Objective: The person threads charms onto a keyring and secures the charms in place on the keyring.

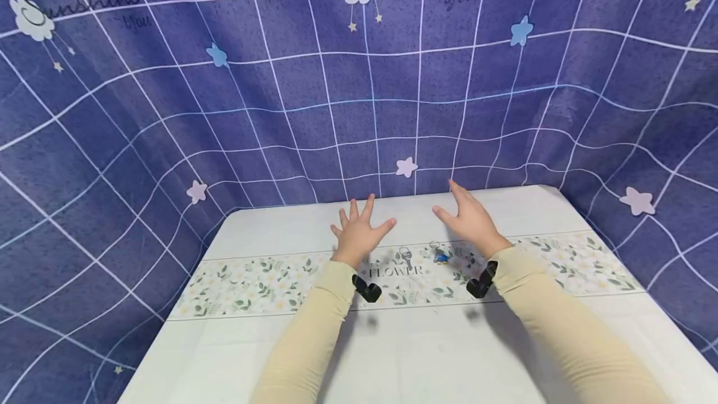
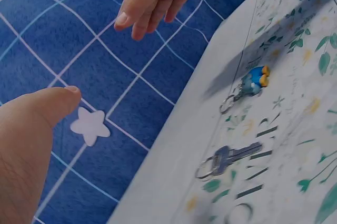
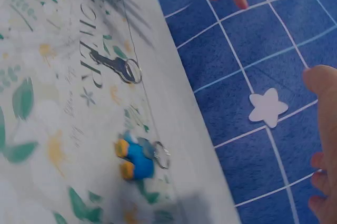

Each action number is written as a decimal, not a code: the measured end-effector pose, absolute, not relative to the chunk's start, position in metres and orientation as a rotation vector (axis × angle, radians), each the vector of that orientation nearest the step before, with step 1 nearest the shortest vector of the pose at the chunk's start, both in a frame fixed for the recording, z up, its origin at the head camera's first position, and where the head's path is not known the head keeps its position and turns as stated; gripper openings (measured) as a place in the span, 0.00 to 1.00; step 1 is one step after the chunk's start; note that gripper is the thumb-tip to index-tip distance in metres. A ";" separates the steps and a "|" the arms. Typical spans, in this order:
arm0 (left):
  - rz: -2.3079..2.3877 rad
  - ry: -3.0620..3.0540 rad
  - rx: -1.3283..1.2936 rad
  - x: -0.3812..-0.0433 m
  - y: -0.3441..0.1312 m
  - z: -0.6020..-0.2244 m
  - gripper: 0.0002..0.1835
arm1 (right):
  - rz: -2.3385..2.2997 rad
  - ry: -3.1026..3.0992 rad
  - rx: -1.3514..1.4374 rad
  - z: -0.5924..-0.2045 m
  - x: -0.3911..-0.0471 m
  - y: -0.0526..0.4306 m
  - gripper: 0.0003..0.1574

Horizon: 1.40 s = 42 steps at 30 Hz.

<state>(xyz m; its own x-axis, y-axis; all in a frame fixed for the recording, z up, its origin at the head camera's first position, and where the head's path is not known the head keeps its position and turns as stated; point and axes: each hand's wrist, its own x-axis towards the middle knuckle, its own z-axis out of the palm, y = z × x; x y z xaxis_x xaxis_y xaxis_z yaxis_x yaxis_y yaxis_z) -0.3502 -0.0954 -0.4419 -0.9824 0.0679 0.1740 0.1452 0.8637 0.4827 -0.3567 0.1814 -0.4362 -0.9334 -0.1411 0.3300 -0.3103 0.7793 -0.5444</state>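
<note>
Over the far half of the table, my left hand (image 1: pixel 357 235) hovers with fingers spread and holds nothing. My right hand (image 1: pixel 472 220) is raised opposite it, thumb apart from the fingers, also holding nothing. Between and below them a key (image 2: pixel 227 158) with a small metal ring lies flat on the printed band. To its right lies a small blue figure keychain (image 3: pixel 136 158) with yellow-orange feet and its own metal ring. Key and keychain lie apart. The right hand is nearest the keychain; neither hand touches either item.
The white table (image 1: pixel 392 354) carries a leaf-and-flower band (image 1: pixel 247 285) with the word FLOWER. A blue grid-patterned curtain (image 1: pixel 314 111) with stars and clouds hangs behind the table and along both sides. Black straps with mounts (image 1: pixel 367 290) sit on both wrists.
</note>
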 end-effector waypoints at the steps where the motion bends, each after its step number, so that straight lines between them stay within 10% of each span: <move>1: -0.785 -2.872 -0.163 -0.351 -0.095 -0.446 0.48 | 0.918 -2.684 0.336 -0.440 -0.356 0.180 0.57; 23: -1.107 -2.721 -0.196 -0.346 -0.062 -0.506 0.38 | 1.158 -2.680 0.212 -0.522 -0.349 0.171 0.38; 42: -0.903 -2.677 -0.268 -0.337 -0.060 -0.522 0.09 | 1.020 -2.738 0.210 -0.525 -0.351 0.165 0.16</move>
<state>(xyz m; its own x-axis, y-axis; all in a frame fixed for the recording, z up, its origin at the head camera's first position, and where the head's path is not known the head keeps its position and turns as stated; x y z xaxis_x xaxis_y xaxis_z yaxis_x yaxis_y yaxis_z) -0.3366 -0.0598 -0.5217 -0.9367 0.0791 0.3410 0.2695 0.7847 0.5582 -0.3505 0.1651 -0.5252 -0.9674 -0.0590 0.2462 -0.2057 0.7501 -0.6285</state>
